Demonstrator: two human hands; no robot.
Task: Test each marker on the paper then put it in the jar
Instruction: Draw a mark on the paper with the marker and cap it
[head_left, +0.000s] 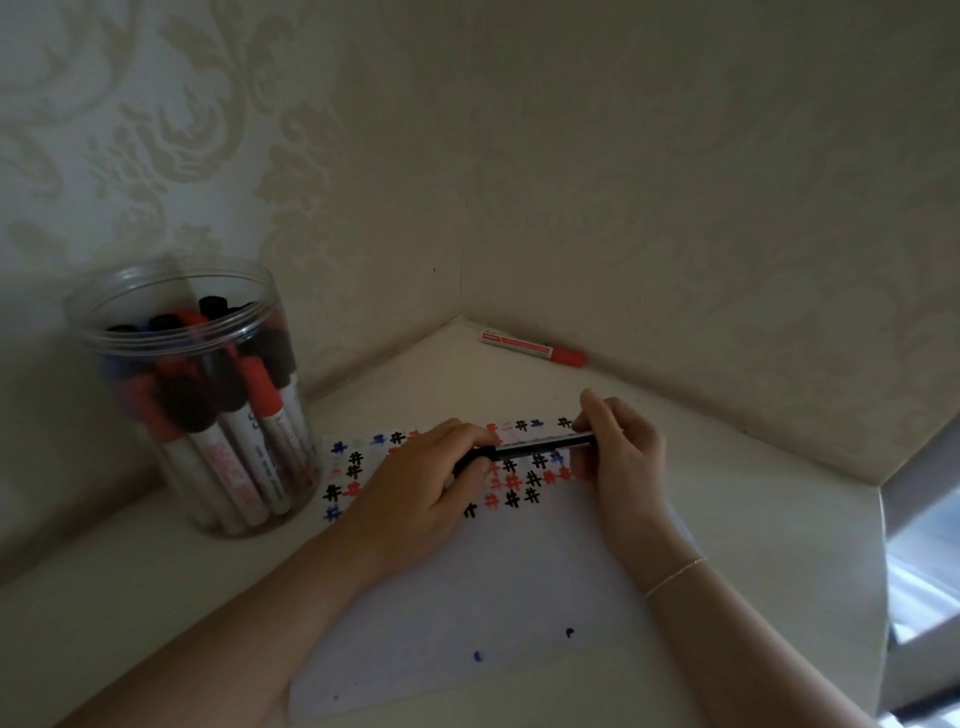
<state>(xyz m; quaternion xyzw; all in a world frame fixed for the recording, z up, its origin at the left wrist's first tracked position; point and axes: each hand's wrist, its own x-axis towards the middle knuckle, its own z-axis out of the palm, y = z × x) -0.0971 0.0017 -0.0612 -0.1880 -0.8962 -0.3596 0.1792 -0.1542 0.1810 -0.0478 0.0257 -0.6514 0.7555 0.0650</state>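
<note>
Head view: red marker (532, 348) lies by wall, jar (195, 395) left of paper (467, 597).

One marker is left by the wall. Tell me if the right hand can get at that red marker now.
Probably not at once: the right hand and left hand both grip a black marker. Otherwise the path to the red marker looks free.

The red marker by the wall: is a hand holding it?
No. The red marker lies alone near the wall, untouched; both hands grip a black marker.

A pale desk (753, 519) fills a corner; cream wallpaper (623, 156) with a damask pattern covers both walls; a thin bracelet (675, 574) circles one wrist.
</note>
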